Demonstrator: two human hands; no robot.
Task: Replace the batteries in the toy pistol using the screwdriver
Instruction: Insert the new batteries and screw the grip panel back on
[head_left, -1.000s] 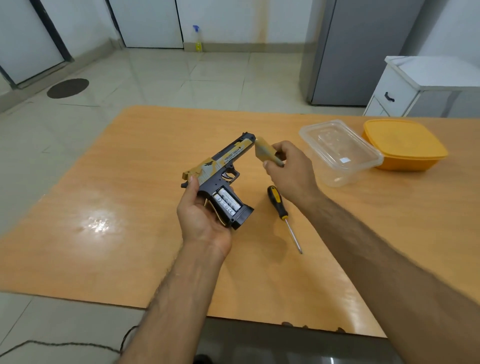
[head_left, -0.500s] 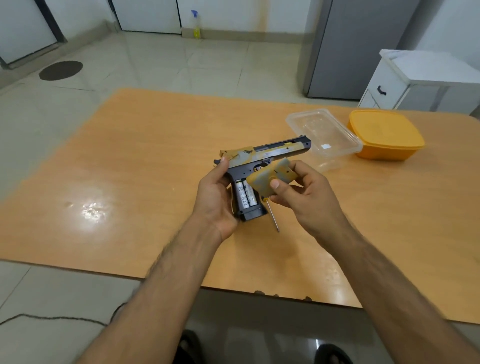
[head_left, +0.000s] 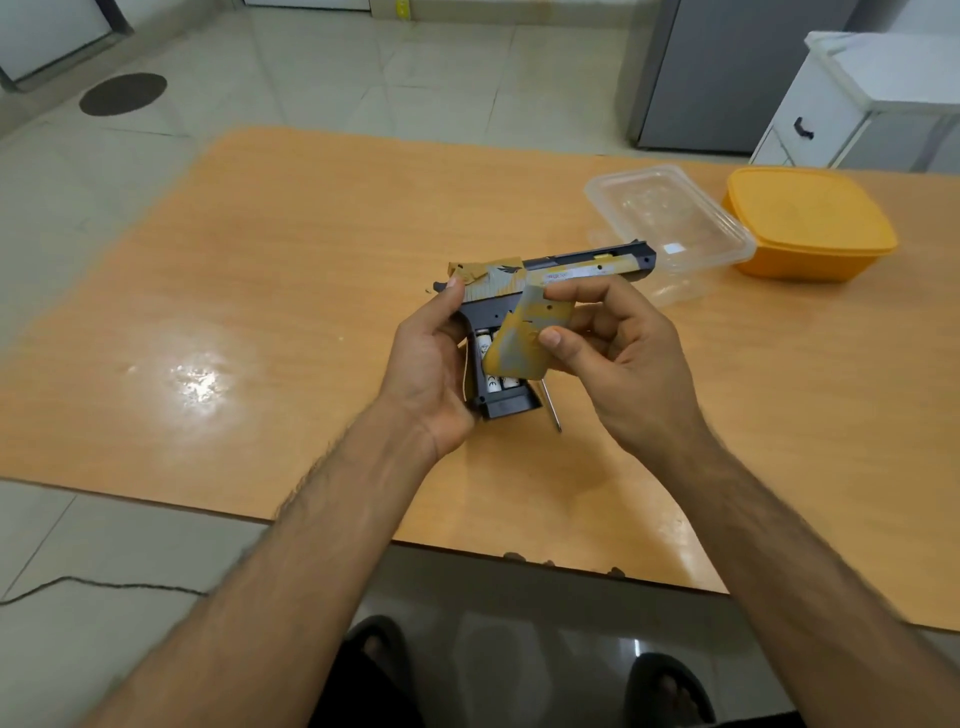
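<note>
- Leftmost on the orange wooden bench (head_left: 291, 249) is a bright glare patch, with nothing else near it.
- Next, the left hand (head_left: 428, 364) grips the rear of the tan-and-black camouflage toy pistol (head_left: 571, 267), fingers curled round the back of the grip and thumb up by the slide; the pistol is held above the middle of the bench, barrel pointing right.
- Its grip is open, and white cylindrical batteries (head_left: 493, 383) show inside the black compartment.
- Over that opening the right hand (head_left: 618, 353) pinches the tan-and-grey grip cover panel (head_left: 524, 338) between thumb and fingers, tilted, partly covering the batteries.
- Just below the hands, the metal shaft of the screwdriver (head_left: 551, 408) lies on the bench; its handle is hidden.
- Farther right sits a clear plastic rectangular container (head_left: 670, 218), and beside it, at the far right, a yellow plastic box with its lid on (head_left: 810, 223).
</note>
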